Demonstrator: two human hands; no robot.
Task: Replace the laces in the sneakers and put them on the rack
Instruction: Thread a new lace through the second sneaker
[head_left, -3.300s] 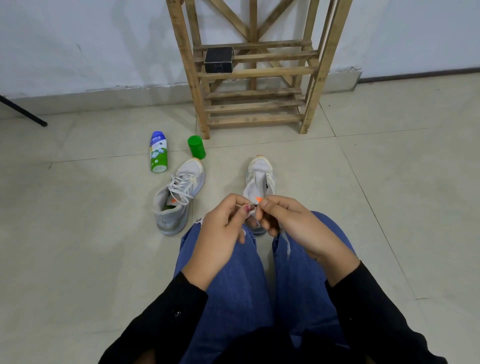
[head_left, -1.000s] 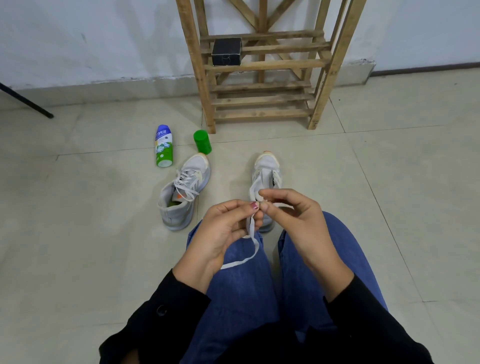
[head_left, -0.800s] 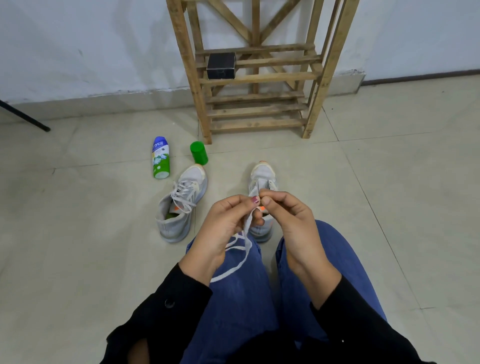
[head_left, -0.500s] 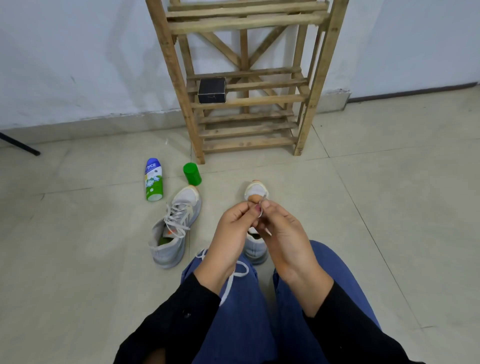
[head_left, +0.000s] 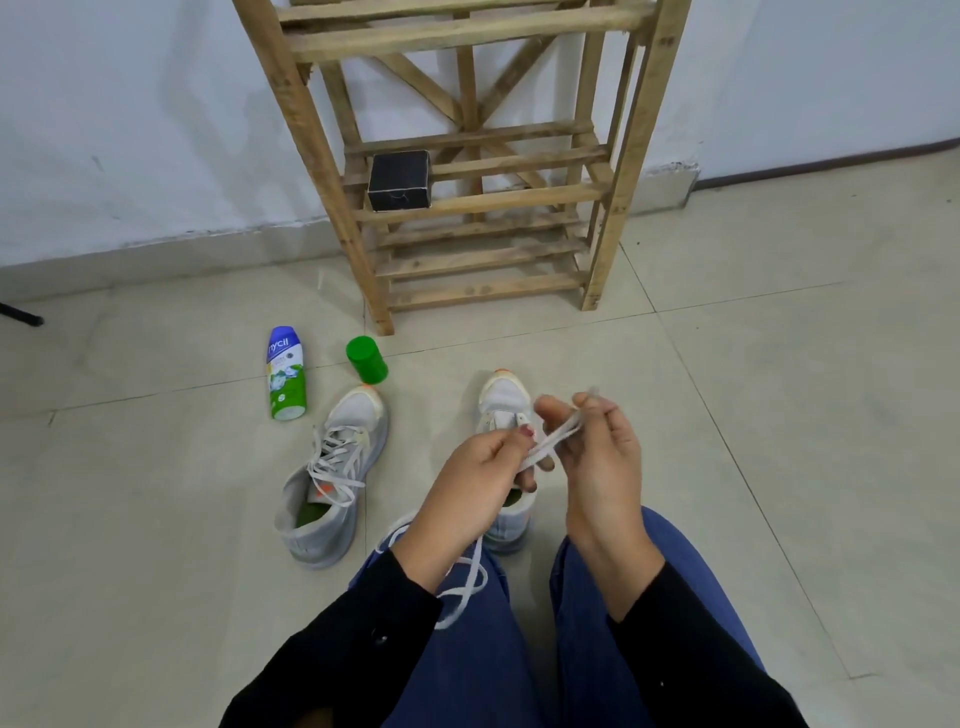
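Lace (head_left: 551, 440), white and flat, drawn taut between the two hands at the centre of my view. The left hand (head_left: 480, 480) pinches it between thumb and forefinger. The right hand (head_left: 600, 452) grips it in curled fingers, with the tip poking out past the fingertips toward 1 o'clock. The slack of the lace passes under the left wrist and loops over the jeans (head_left: 467, 670) toward 7 o'clock.

Behind the hands, at 12 o'clock, I see one sneaker (head_left: 503, 397) on the floor (head_left: 779, 415), toe toward the rack. Its middle is hidden by the hands. The laced sneaker (head_left: 335, 467) stands at 9 o'clock from the hands, apart from its partner, with a green insole showing at the heel opening.

Near the laced sneaker's toe, a green cap (head_left: 367, 359) sits at 12 o'clock and a blue-and-green bottle (head_left: 285, 371) at 10 o'clock; whether the bottle stands or lies I cannot tell.

The wooden rack (head_left: 311, 156) stands against the white wall (head_left: 130, 104) at 12 o'clock of my view, with a black box (head_left: 399, 180) at the left end of one shelf. Both sneakers are on the floor.
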